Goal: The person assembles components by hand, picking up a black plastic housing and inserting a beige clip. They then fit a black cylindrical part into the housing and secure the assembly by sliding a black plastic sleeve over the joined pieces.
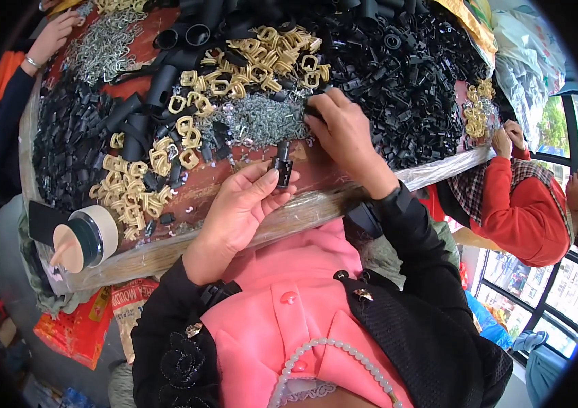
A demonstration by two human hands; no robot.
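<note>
Between the thumb and fingers of my left hand [242, 202] is a small black plastic part [283, 173] with a narrow stem pointing up. It is held just above the table's near edge. My right hand [340, 128] reaches to the right end of a heap of small silvery metal pieces [261, 120], its fingers drawn together at the edge of the black pile. Whatever its fingertips hold is hidden. Beige D-shaped rings [261, 58] lie behind and to the left of the metal heap.
Black plastic parts [397, 88] cover much of the reddish table [234, 178]. Black tubes [161, 87] and a lidded round container [88, 238] stand at left. Shiny wire pieces [102, 51] lie at far left. Co-workers' hands [54, 35] work at the left and right [506, 139].
</note>
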